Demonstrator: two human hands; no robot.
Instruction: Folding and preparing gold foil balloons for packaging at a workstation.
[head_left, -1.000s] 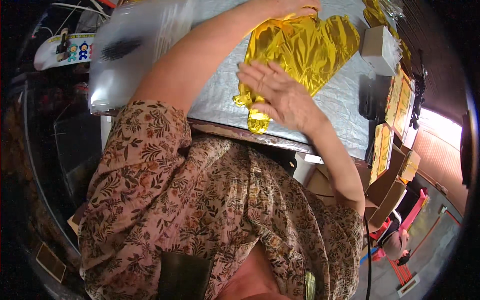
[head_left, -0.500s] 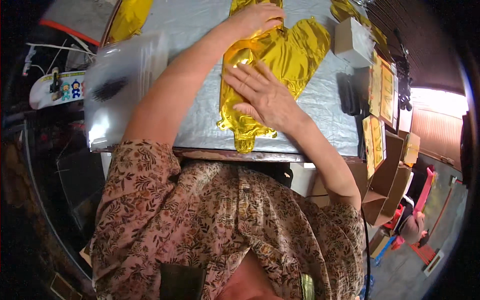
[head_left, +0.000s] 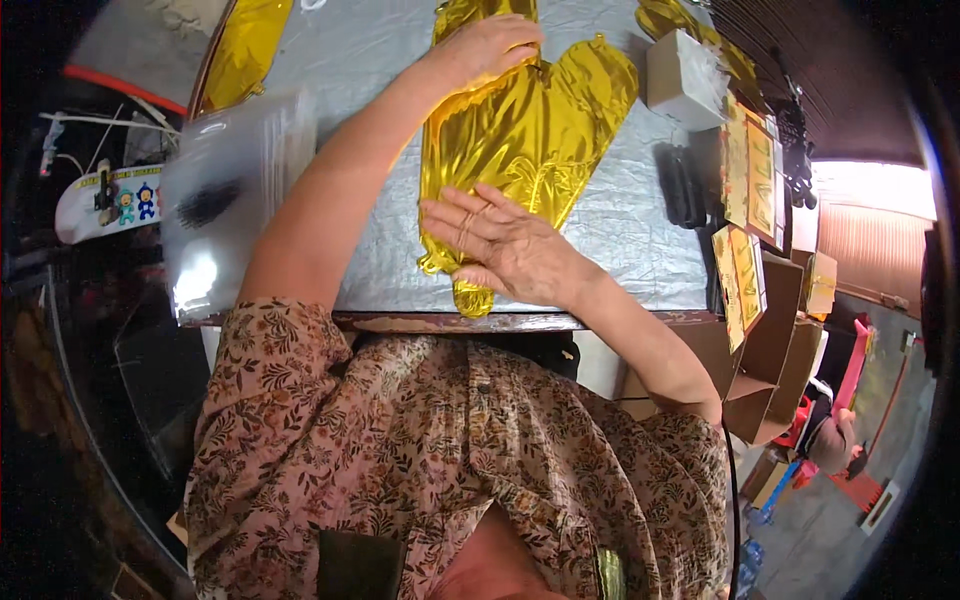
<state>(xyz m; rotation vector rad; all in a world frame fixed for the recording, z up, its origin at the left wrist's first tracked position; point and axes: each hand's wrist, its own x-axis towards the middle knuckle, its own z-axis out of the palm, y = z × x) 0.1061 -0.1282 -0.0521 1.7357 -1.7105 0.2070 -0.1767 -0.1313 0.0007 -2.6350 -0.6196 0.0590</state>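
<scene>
A flat, shiny gold foil balloon (head_left: 515,140) lies on the table, its narrow tab hanging toward the front edge. My left hand (head_left: 488,50) reaches across to its far part, fingers curled together on the foil near a fold. My right hand (head_left: 510,245) lies over the near end with fingers stretched out and slightly apart, holding nothing. Part of the near end is hidden under that hand.
A silvery sheet (head_left: 375,245) covers the table. Clear plastic bags (head_left: 240,190) lie at the left. To the right stand a white box (head_left: 685,80), a black object (head_left: 680,185) and yellow printed packages (head_left: 740,285). Other gold foil (head_left: 240,55) lies far left.
My right hand has slid down over the foil toward the near edge. My left hand stays at the balloon's far part. The whole view has shifted slightly.
</scene>
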